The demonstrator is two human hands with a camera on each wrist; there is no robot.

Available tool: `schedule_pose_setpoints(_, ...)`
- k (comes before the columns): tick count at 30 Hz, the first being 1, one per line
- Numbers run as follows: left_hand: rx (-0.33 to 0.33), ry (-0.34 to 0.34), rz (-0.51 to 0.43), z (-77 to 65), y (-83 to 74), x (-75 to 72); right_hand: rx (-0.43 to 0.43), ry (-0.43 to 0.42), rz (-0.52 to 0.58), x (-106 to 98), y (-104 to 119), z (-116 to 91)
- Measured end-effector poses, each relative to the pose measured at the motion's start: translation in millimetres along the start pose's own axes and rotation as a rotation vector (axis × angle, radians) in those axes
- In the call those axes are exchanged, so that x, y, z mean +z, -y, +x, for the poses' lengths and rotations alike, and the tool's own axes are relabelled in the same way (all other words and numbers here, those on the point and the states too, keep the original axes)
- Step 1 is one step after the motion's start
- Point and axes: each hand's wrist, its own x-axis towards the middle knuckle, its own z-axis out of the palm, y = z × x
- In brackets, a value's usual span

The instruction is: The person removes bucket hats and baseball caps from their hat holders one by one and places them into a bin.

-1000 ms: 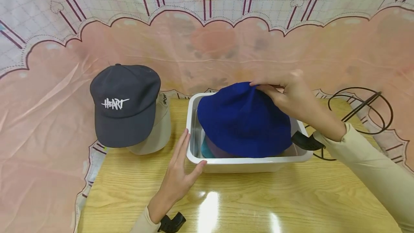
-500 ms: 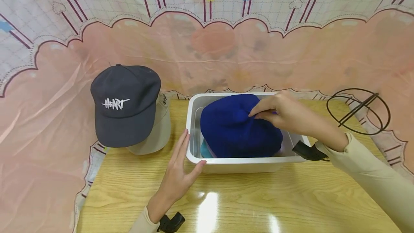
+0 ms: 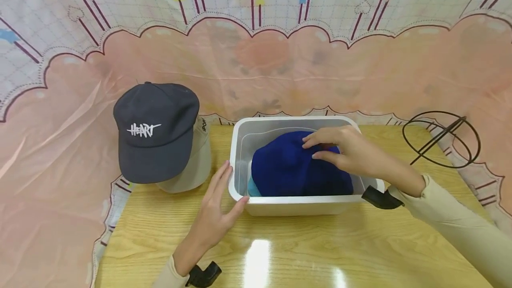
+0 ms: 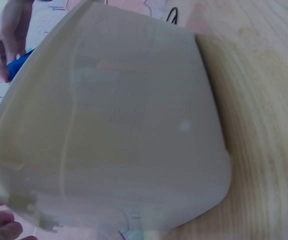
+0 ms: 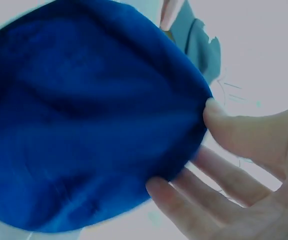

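A blue cloth hat lies in the white plastic bin, over something teal that shows only at its left edge. My right hand is over the hat, thumb and fingers spread apart; in the right wrist view the fingertips are at the edge of the blue cloth. With fingers extended, my left hand rests against the bin's front left corner. In the left wrist view the bin's outer wall fills most of the picture.
Left of the bin, a dark grey cap marked "HEART" sits on a beige cap. A black wire loop lies at the right. Behind the wooden table hangs a patterned pink cloth.
The blue hat has sunk lower into the bin. My right hand has come down with it, and its pinch on the cloth has loosened. My left hand stays at the corner.
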Motion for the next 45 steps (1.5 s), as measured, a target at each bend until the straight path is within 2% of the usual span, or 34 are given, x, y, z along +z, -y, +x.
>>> schedule_pose_setpoints(7, 0.095, -0.140, -0.015, 11.3, 4.7, -23.5, 0.059, -0.067, -0.034, -3.2, 0.0, -20.8)
schedule_pose_setpoints(11, 0.157, -0.189, -0.006, 19.5, 5.5, -39.4, 0.159, -0.110, -0.036, -8.2, -3.3, -37.3)
schedule_pose_setpoints(14, 0.160, -0.212, 0.013, 22.6, 5.7, -52.0, 0.233, -0.124, -0.017, -9.3, -7.0, -53.3)
schedule_pose_setpoints(21, 0.194, -0.288, 0.061, 30.0, 7.2, -75.8, 0.295, -0.161, -0.087, -1.2, -15.3, -93.4)
schedule_pose_setpoints(27, 0.161, -0.302, 0.117, 44.5, 8.4, -96.8, 0.419, -0.128, -0.093, 9.0, -15.1, -119.4)
schedule_pose_setpoints(30, 0.148, -0.306, 0.158, 52.3, 9.3, -107.8, 0.468, -0.104, -0.048, 16.7, -14.9, -130.9)
schedule_pose_setpoints(33, 0.156, -0.327, 0.206, 60.1, 9.6, -119.3, 0.505, -0.120, 0.007, 24.9, -15.1, -139.1)
schedule_pose_setpoints(38, 0.173, -0.359, 0.282, 73.2, 8.7, -138.3, 0.526, -0.144, 0.040, 34.9, -15.2, -145.2)
schedule_pose_setpoints(45, 0.161, -0.349, 0.329, 97.4, 10.2, -162.8, 0.519, -0.116, -0.030, 35.9, -14.3, -147.8)
